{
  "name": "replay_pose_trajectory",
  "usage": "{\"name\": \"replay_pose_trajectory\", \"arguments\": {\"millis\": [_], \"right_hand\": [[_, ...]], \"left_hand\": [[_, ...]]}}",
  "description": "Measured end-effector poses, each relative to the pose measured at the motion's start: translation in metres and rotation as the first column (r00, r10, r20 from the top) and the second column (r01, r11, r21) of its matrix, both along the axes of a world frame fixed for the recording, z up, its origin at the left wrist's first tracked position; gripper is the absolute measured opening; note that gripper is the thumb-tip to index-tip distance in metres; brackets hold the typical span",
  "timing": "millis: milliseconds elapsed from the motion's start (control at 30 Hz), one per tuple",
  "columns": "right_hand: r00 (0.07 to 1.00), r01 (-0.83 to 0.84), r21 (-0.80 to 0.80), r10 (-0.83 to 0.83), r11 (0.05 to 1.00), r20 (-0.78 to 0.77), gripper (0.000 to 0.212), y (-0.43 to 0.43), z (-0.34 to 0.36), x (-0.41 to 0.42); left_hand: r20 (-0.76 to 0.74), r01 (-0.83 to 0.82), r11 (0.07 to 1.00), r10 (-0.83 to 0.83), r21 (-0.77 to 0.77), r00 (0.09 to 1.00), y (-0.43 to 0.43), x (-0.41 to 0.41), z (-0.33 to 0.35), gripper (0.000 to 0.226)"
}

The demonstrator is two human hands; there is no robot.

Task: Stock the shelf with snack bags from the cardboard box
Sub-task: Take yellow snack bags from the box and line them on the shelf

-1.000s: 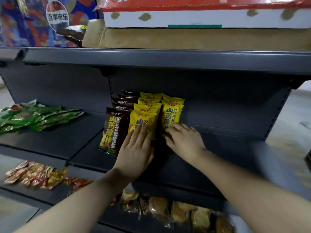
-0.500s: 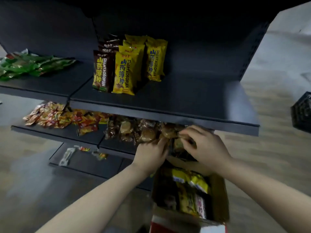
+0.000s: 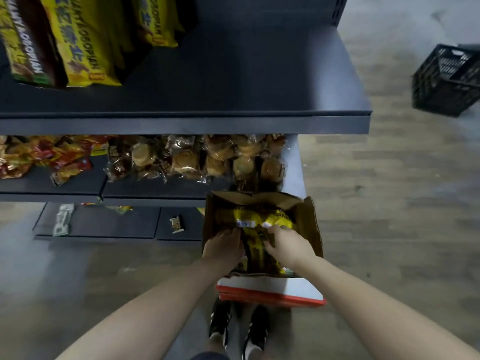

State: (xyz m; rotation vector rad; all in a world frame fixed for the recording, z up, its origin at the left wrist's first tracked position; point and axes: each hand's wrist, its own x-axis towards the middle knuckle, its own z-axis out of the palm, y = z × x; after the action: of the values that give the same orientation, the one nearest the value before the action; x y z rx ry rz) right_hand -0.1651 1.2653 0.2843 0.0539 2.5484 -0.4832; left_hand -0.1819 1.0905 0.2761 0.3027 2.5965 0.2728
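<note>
In the cardboard box point(image 3: 310, 222) at lower centre, my right hand point(image 3: 288, 246) with its grip closed on a yellow snack bag point(image 3: 255, 218), left hand point(image 3: 223, 249) alongside, grip unclear.

The cardboard box point(image 3: 310, 222) stands open low in front of the shelving, its brown flaps up and a red-and-white side towards the camera. Crumpled yellow snack bags point(image 3: 255, 219) lie packed close inside it. Higher up, on the left of the dark grey shelf point(image 3: 233, 87), stocked bags stand upright in rows: a brown bag point(image 3: 31, 48) touching a yellow bag point(image 3: 78, 48), and a second yellow row point(image 3: 158, 22) just beside them.
</note>
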Motion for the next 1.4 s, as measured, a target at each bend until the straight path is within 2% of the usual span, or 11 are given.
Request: {"name": "replay_pose_trajectory", "arguments": {"millis": [100, 333, 433, 533, 667, 833, 967, 1067, 1133, 1267, 1400], "right_hand": [[0.983, 0.066, -0.027, -0.061, 0.997, 0.172, 0.017, 0.005, -0.027, -0.006], [0.904, 0.293, -0.153, -0.221, 0.944, 0.367, 0.030, 0.001, -0.075, -0.018], [0.833, 0.441, -0.141, -0.345, 0.886, 0.433, 0.043, -0.003, -0.082, -0.021], [0.754, 0.588, -0.181, -0.452, 0.789, 0.476, 0.052, -0.006, -0.087, -0.022], [0.668, 0.711, -0.283, -0.492, 0.643, 0.559, 0.050, -0.005, -0.089, -0.026], [0.674, 0.696, -0.376, -0.376, 0.612, 0.635, 0.053, -0.005, -0.090, -0.025], [0.713, 0.606, -0.413, -0.234, 0.680, 0.662, 0.050, 0.000, -0.084, -0.025], [0.695, 0.546, -0.399, -0.132, 0.737, 0.707, 0.056, 0.004, -0.084, -0.028], [0.698, 0.540, -0.366, -0.160, 0.758, 0.698, 0.056, 0.005, -0.087, -0.029], [0.730, 0.595, -0.210, -0.412, 0.776, 0.545, 0.031, 0.003, -0.100, -0.027], [0.751, 0.571, -0.124, -0.456, 0.812, 0.477, 0.029, 0.005, -0.109, -0.026]], "left_hand": [[0.188, -0.079, 0.997, 0.082, -0.022, 0.979, 0.005, -0.006, -0.018, 0.031], [0.498, -0.394, 0.918, 0.326, 0.034, 0.803, 0.025, -0.026, -0.057, 0.030], [0.596, -0.588, 0.808, 0.458, 0.030, 0.660, 0.034, -0.032, -0.067, 0.027], [0.664, -0.709, 0.705, 0.518, 0.025, 0.539, 0.040, -0.035, -0.077, 0.045], [0.672, -0.825, 0.563, 0.588, 0.059, 0.450, 0.047, -0.038, -0.084, 0.053], [0.660, -0.828, 0.555, 0.592, 0.083, 0.462, 0.056, -0.044, -0.082, 0.082], [0.654, -0.782, 0.624, 0.589, 0.005, 0.474, 0.050, -0.040, -0.080, 0.103], [0.667, -0.750, 0.658, 0.533, 0.060, 0.521, 0.038, -0.040, -0.087, 0.119], [0.682, -0.721, 0.690, 0.497, 0.064, 0.536, 0.036, -0.042, -0.084, 0.127], [0.607, -0.639, 0.769, 0.503, 0.010, 0.615, 0.035, -0.040, -0.085, 0.084], [0.564, -0.661, 0.750, 0.536, 0.024, 0.628, 0.033, -0.034, -0.087, 0.076]]}}
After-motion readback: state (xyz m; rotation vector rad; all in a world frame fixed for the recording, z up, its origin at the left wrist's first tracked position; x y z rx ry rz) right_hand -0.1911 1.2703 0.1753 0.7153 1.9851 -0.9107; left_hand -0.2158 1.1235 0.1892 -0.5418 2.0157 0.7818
